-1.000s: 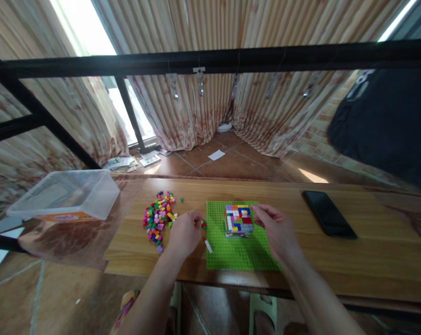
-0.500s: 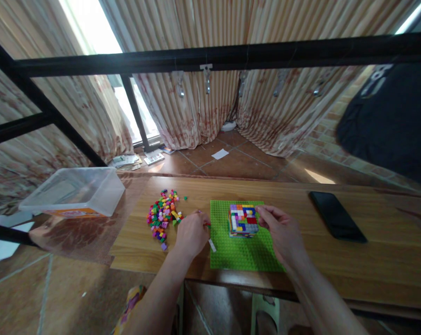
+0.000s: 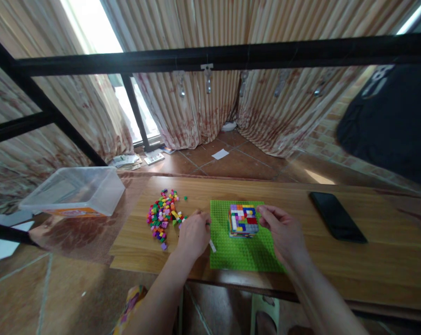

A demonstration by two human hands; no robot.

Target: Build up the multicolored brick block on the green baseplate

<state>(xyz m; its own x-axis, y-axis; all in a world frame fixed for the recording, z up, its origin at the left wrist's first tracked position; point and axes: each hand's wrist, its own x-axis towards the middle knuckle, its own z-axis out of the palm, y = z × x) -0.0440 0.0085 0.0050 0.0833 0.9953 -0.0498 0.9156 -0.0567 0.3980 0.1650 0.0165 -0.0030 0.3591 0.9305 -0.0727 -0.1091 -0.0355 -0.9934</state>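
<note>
Fingers (image 3: 200,219) of our left hand (image 3: 194,232) curl down between the loose bricks (image 3: 163,217) and the baseplate (image 3: 241,253); whether they grip a piece we cannot tell; fingertips (image 3: 262,211) of our right hand (image 3: 283,230) draw together just beside the brick block (image 3: 243,220), grip likewise unclear; the block stands on the baseplate; farther out, a phone (image 3: 336,216) lies on the tabletop (image 3: 336,270) at right; a plastic box (image 3: 74,190) sits far left.

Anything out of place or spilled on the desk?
Loose bricks lie scattered in a heap left of the green baseplate, with one green brick lying apart. A white piece lies askew across the baseplate's left edge. No damage visible.
</note>
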